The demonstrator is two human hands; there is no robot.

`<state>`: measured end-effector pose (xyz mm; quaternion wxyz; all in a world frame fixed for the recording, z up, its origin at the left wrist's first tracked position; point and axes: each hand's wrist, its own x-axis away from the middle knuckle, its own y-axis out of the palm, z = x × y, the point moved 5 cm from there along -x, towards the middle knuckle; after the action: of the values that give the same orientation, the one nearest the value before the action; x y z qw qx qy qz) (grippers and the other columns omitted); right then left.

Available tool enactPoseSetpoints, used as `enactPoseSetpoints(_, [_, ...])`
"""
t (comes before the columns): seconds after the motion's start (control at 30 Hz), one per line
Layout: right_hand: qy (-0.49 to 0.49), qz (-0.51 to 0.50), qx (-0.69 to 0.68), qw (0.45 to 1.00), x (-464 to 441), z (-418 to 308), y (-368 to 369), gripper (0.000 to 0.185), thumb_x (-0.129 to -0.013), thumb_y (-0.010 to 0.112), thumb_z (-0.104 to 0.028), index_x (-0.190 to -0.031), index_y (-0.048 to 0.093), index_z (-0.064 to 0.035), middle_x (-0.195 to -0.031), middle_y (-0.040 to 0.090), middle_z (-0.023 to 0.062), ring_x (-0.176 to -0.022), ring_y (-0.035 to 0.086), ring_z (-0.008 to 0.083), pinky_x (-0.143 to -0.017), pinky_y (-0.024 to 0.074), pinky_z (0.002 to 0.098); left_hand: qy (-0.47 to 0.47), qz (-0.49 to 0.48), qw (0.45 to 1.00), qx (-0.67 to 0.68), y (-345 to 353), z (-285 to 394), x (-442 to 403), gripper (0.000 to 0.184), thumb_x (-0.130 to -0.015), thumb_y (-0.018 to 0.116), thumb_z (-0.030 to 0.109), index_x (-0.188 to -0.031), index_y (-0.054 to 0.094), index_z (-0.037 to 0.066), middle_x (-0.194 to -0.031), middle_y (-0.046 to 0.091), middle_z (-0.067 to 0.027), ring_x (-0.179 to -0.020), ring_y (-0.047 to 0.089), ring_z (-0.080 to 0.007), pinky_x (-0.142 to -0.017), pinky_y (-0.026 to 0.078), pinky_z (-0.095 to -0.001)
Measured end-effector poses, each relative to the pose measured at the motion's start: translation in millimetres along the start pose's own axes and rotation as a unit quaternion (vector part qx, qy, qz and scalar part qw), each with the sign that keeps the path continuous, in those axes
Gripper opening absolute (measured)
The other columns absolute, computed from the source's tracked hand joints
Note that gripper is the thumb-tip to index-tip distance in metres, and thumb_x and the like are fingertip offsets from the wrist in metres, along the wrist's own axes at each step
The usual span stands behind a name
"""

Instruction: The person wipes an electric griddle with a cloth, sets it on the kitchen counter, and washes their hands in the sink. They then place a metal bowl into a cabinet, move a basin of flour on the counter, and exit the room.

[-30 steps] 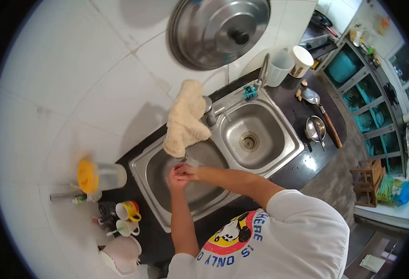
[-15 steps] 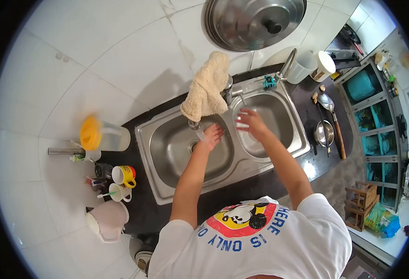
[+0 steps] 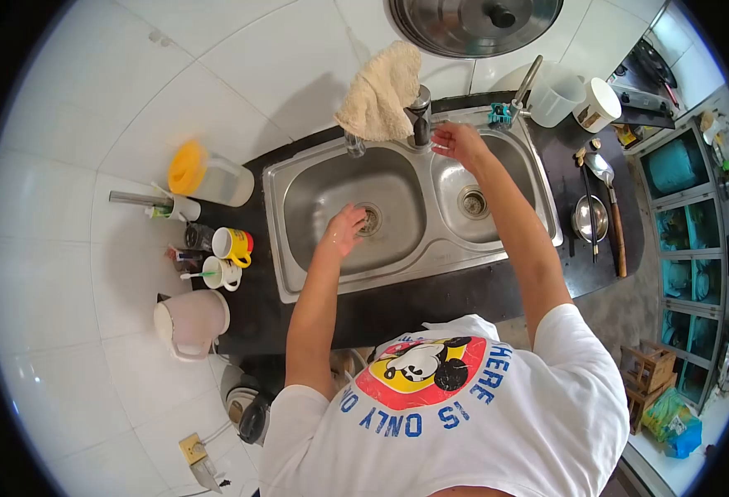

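My left hand (image 3: pixel 346 230) hangs over the left basin (image 3: pixel 298 199) of the steel double sink, beside its drain (image 3: pixel 369 219). Its fingers are loosely stretched and hold nothing; small drops seem to show at the wrist. Up by the tap (image 3: pixel 419 116), my right hand (image 3: pixel 461 146) has its fingers extended near the lever; whether they touch it I cannot tell. A beige towel (image 3: pixel 381 93) drapes over the tap's spout (image 3: pixel 354 147), whose tip shows below the cloth. The right basin (image 3: pixel 505 174) lies under my right forearm.
Left of the sink stand a yellow-lidded pitcher (image 3: pixel 225 179), mugs (image 3: pixel 233 246) and a pink kettle (image 3: pixel 190 323). On the right are a metal bowl (image 3: pixel 584 217), a wooden-handled ladle (image 3: pixel 618 232) and white tubs (image 3: pixel 598 106). A large lid (image 3: pixel 464 25) leans at the back.
My left hand has drawn back from under the spout toward the drain. My right hand has moved up to the tap. The pale water streak under the spout is gone, and the view has shifted.
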<state>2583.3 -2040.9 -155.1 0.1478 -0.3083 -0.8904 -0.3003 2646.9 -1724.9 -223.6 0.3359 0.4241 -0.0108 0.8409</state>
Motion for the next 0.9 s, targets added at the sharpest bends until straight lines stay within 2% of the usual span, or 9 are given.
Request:
enactPoseSetpoints(0.2, [-0.166,0.075,0.131,0.974,18,54,-38,0.021,-0.082,0.057,-0.015,-0.094,0.061,0.0022,-0.088,0.063,0.0144,-0.086,0.064,0.0253,-0.074,0.0534,0.0382,0.061,0.071,0.996,-0.012,1,-20,32,0.06,-0.091,0.045,0.045,-0.134,0.043,0.004,-0.141,0.04,-0.014,-0.133,0.031,-0.0261,-0.108,0.02,-0.0471])
enactPoseSetpoints(0.27, [-0.084,0.099,0.489,0.863,-3,150,-105,0.033,-0.076,0.062,-0.019,-0.1,0.063,0.0043,-0.1,0.063,0.0243,-0.092,0.063,0.0324,-0.08,0.0511,0.038,0.062,0.135,0.974,-0.174,-19,-55,22,0.054,-0.089,0.053,0.039,-0.129,0.049,0.003,-0.131,0.049,-0.013,-0.125,0.041,-0.0238,-0.104,0.028,-0.0413])
enactPoseSetpoints(0.33, [0.034,0.06,0.584,0.809,-6,223,-150,0.04,-0.071,0.064,-0.02,-0.103,0.064,0.0034,-0.11,0.059,0.0277,-0.1,0.059,0.0363,-0.087,0.0471,0.0386,0.103,0.189,0.944,-0.251,-33,-74,17,0.045,-0.085,0.06,0.03,-0.119,0.057,0.0,-0.117,0.06,-0.0119,-0.111,0.053,-0.0207,-0.096,0.038,-0.034])
enactPoseSetpoints(0.53, [-0.199,-0.007,0.55,0.811,74,90,-85,0.04,-0.077,0.062,-0.024,-0.111,0.063,-0.0029,-0.107,0.062,0.0214,-0.103,0.059,0.0332,-0.088,0.0459,0.0388,0.152,0.209,0.925,-0.277,-34,-62,27,0.04,-0.084,0.063,0.025,-0.114,0.061,0.0,-0.109,0.064,-0.0099,-0.104,0.057,-0.0176,-0.09,0.042,-0.0308])
enactPoseSetpoints(0.63, [-0.147,-0.148,0.21,0.955,135,26,-39,0.039,-0.078,0.062,-0.022,-0.113,0.062,-0.0042,-0.106,0.063,0.0177,-0.101,0.06,0.027,-0.084,0.0478,0.0358,0.112,0.171,0.961,-0.184,-2,-36,50,0.037,-0.086,0.06,0.026,-0.114,0.06,0.002,-0.108,0.062,-0.007,-0.105,0.054,-0.0164,-0.088,0.041,-0.0308])
enactPoseSetpoints(0.73, [-0.188,-0.036,0.389,0.901,124,45,-59,0.033,-0.077,0.062,-0.014,-0.108,0.064,-0.0049,-0.106,0.063,0.0163,-0.102,0.06,0.0255,-0.084,0.0483,0.035,0.093,-0.011,0.994,0.054,40,-13,79,0.036,-0.086,0.06,0.025,-0.112,0.06,0.001,-0.11,0.061,-0.008,-0.106,0.054,-0.0178,-0.089,0.041,-0.0322])
enactPoseSetpoints(0.77, [-0.194,0.006,0.443,0.875,118,60,-70,0.031,-0.076,0.061,-0.012,-0.106,0.065,-0.0052,-0.107,0.063,0.0158,-0.102,0.06,0.025,-0.084,0.0485,0.0347,0.102,0.045,0.991,-0.08,20,-18,64,0.038,-0.085,0.06,0.025,-0.114,0.06,0.001,-0.112,0.06,-0.0094,-0.106,0.055,-0.0186,-0.088,0.042,-0.033])
enactPoseSetpoints(0.83, [-0.189,0.101,0.537,0.816,126,84,-87,0.028,-0.075,0.061,-0.006,-0.102,0.066,-0.0057,-0.107,0.063,0.0149,-0.103,0.06,0.0241,-0.084,0.0488,0.0341,0.126,0.147,0.918,-0.347,-31,-28,18,0.041,-0.083,0.062,0.024,-0.117,0.058,0.001,-0.116,0.058,-0.0123,-0.106,0.055,-0.0202,-0.088,0.043,-0.0347])
enactPoseSetpoints(0.9, [-0.287,0.156,0.304,0.895,158,97,-84,0.027,-0.073,0.057,0.0,-0.098,0.067,-0.0049,-0.107,0.063,0.0157,-0.101,0.061,0.0268,-0.082,0.0496,0.034,0.271,0.198,0.729,-0.597,-19,-20,38,0.037,-0.079,0.063,0.02,-0.111,0.061,0.002,-0.109,0.061,-0.0146,-0.099,0.059,-0.0228,-0.084,0.045,-0.0343])
